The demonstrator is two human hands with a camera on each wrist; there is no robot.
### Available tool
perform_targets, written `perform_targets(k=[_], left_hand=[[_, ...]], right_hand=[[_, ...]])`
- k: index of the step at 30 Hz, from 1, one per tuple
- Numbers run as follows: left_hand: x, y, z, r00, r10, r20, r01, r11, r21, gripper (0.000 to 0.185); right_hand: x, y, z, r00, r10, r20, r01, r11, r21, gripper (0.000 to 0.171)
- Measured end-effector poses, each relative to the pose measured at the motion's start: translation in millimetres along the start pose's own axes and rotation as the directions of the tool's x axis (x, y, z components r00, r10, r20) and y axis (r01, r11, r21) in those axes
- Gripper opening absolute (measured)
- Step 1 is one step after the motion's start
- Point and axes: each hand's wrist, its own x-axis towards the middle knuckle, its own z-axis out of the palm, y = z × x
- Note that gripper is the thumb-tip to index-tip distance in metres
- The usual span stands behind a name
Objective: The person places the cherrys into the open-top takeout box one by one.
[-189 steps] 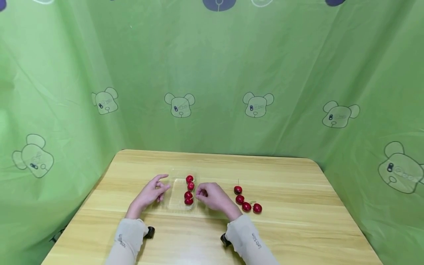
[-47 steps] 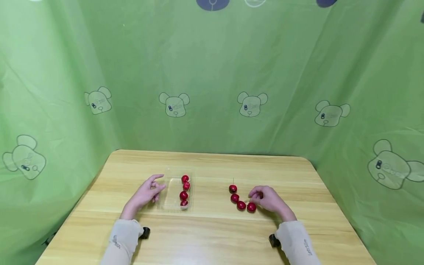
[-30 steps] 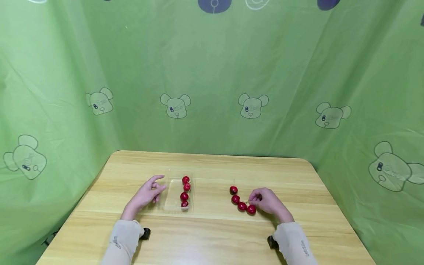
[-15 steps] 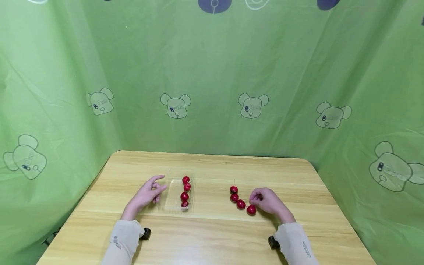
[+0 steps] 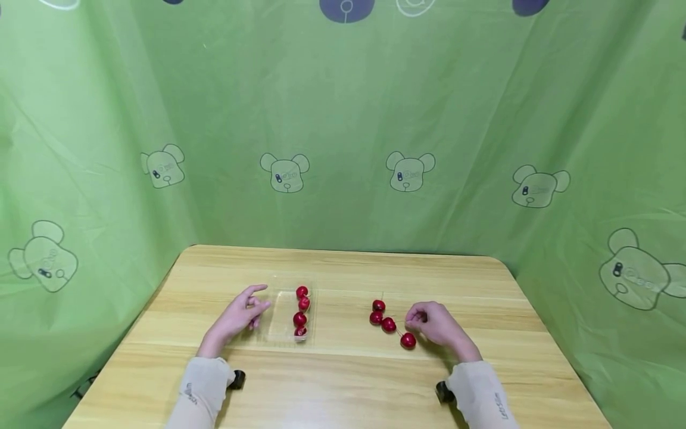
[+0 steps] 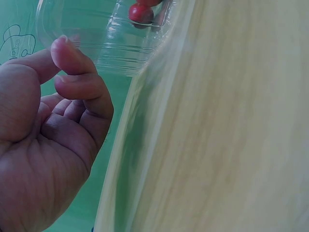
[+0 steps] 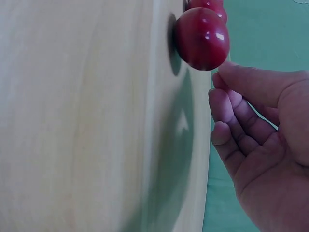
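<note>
My left hand hovers at the left side of a clear plastic container, index finger extended, the others loosely bent, holding nothing. In the left wrist view its fingertips overlap the container wall. Several red cherries line the container's right side. On the table, a nearer cherry lies apart from a small cluster of cherries. My right hand is just right of them, thumb and index finger pinched together at a thin stem. In the right wrist view, a large cherry partly hides the fingertips.
The wooden table has rounded far corners. A green curtain printed with bear heads hangs behind it and along both sides. Dark wrist devices sit at the sleeve cuffs.
My right hand went from the container to the loose cherries. Over the last second, the clustered cherries shifted up and left, and a gap opened to the nearest cherry. My left hand stayed.
</note>
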Motion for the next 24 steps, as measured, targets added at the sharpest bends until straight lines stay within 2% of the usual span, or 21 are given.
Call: perform_targets(k=[12,24], left_hand=[[0.6,-2.3,1.5,1.000,-0.007,0.003,0.007,1.000,0.001,0.069],[0.3,-0.7,0.6,1.000,0.008,-0.005,-0.008,1.000,0.003,0.068]], right_hand=[[-3.4,-6.0,-3.4,1.000,0.024,-0.006,-0.024,0.999,0.025,0.004],[0.3,-24.6,-11.6,0.999,-0.042,-0.009,0.042,0.999,0.012,0.006]])
